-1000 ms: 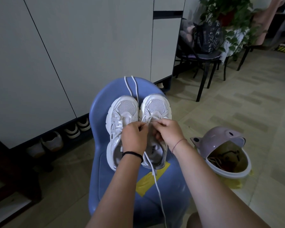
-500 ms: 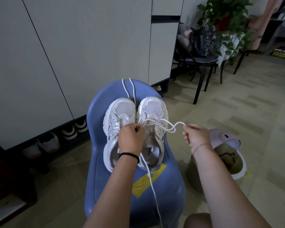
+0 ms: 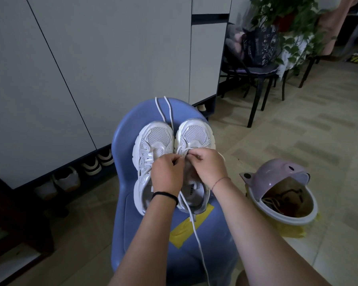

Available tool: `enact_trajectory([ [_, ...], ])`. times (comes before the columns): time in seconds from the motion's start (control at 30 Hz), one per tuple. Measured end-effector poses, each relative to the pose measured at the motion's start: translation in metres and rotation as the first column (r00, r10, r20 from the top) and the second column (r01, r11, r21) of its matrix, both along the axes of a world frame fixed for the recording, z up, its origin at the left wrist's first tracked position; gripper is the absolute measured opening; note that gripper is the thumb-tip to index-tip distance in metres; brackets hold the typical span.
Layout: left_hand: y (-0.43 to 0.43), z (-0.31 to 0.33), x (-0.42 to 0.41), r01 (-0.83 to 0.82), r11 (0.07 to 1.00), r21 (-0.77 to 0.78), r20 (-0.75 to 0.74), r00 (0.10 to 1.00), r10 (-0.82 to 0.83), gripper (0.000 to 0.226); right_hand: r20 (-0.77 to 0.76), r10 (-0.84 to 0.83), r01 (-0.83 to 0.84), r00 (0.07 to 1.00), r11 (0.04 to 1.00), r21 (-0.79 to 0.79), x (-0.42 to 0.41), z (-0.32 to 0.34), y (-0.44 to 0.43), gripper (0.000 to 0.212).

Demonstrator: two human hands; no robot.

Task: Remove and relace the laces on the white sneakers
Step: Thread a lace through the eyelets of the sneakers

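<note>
So, roughly midway I'd say. The left sneaker (image 3: 153, 145) and right sneaker (image 3: 196, 135), both white, sit side by side on the blue chair (image 3: 128, 141), toes pointing away from the fingers. The left hand (image 3: 167, 174) and right hand (image 3: 209, 166) are bunched over the right sneaker, fingertips (image 3: 195, 157) curled in and pinching its lace (image 3: 184, 150) just behind the toe mesh. Can't tell which eyelet, the knuckles hide it. A couple of crossings show just beyond the fingertips, and the loose end (image 3: 196, 234) trails back under the left wrist across the yellow tape (image 3: 186, 228). The left sneaker looks laceless, and a spare lace (image 3: 168, 110) runs from between the toes, well past the fingers, over the chair back. My guess: one lace out, the other half threaded, and I can't tell whether it's coming out or going in. Plenty to do either way
</note>
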State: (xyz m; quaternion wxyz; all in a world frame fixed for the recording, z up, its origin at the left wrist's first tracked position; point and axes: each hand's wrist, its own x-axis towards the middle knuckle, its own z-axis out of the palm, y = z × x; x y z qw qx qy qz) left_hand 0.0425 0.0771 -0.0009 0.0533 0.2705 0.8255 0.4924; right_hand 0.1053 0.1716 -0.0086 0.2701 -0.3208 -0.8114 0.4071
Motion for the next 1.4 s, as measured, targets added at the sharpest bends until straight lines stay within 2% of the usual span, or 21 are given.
enact_trajectory([
  [0.17, 0.0, 0.001, 0.0, -0.003, 1.0, -0.002, 0.005, 1.0, 0.003, 0.019, 0.075, 0.033, -0.031, 0.997, 0.999, -0.035, -0.004, -0.004, 0.005, 0.017],
  [0.27, 0.0, 0.0, 0.0, -0.009, 1.0, -0.007, 0.008, 1.0, 0.009, 0.021, 0.006, 0.036, -0.035, 0.999, 0.985, -0.168, 0.001, -0.002, 0.007, 0.017],
  [0.37, 0.0, 0.0, 0.0, -0.012, 1.0, 0.002, 0.03, 0.999, 0.012, 0.023, -0.079, 0.005, -0.03, 0.997, 0.949, -0.314, 0.012, 0.002, 0.009, 0.029],
  [0.43, 0.0, 0.0, 0.0, -0.014, 1.0, 0.005, 0.041, 0.999, 0.013, 0.023, -0.117, -0.075, 0.027, 0.99, 0.931, -0.363, 0.022, 0.007, 0.016, 0.03],
  [0.5, -0.001, 0.0, 0.0, -0.014, 1.0, 0.004, 0.048, 0.999, 0.014, 0.023, -0.158, -0.227, 0.14, 0.961, 0.893, -0.427, 0.035, 0.008, 0.029, 0.03],
  [0.57, -0.001, 0.001, 0.0, -0.013, 1.0, 0.003, 0.046, 0.999, 0.013, 0.022, -0.177, -0.415, 0.259, 0.893, 0.793, -0.552, 0.047, 0.006, 0.042, 0.03],
  [0.63, 0.0, 0.001, 0.001, -0.011, 1.0, 0.001, 0.04, 0.999, 0.011, 0.022, -0.14, -0.534, 0.336, 0.834, 0.692, -0.639, 0.057, 0.004, 0.05, 0.029],
  [0.7, 0.0, 0.001, 0.002, -0.008, 1.0, 0.0, 0.032, 0.999, 0.008, 0.023, -0.113, -0.542, 0.375, 0.833, 0.703, -0.605, 0.058, 0.003, 0.048, 0.022],
  [0.77, 0.0, 0.001, 0.002, -0.005, 1.0, 0.001, 0.026, 1.0, 0.005, 0.024, -0.111, -0.475, 0.372, 0.873, 0.796, -0.478, 0.053, 0.005, 0.039, 0.015],
  [0.9, 0.0, 0.001, 0.002, 0.0, 1.0, 0.0, 0.023, 1.0, 0.0, 0.024, -0.154, -0.174, 0.138, 0.973, 0.966, -0.22, 0.035, 0.012, 0.016, 0.018],
  [1.0, -0.001, 0.002, 0.002, -0.002, 1.0, 0.002, 0.016, 1.0, 0.002, 0.021, -0.077, -0.009, 0.003, 0.997, 0.997, -0.083, 0.018, 0.009, 0.002, 0.019],
  [1.1, -0.001, 0.001, 0.002, -0.004, 1.0, -0.008, 0.003, 1.0, 0.004, 0.021, -0.01, -0.022, 0.022, 1.0, 1.0, 0.01, 0.003, 0.001, -0.002, 0.02],
  [1.23, 0.001, 0.0, 0.0, -0.011, 1.0, -0.003, -0.002, 1.0, 0.011, 0.019, 0.065, -0.041, 0.038, 0.997, 0.999, 0.037, -0.005, -0.004, -0.003, 0.013],
  [1.4, 0.002, -0.001, 0.0, -0.025, 1.0, 0.003, 0.003, 1.0, 0.024, 0.02, 0.051, -0.002, 0.008, 0.999, 0.992, -0.127, 0.01, 0.002, 0.007, 0.011],
])
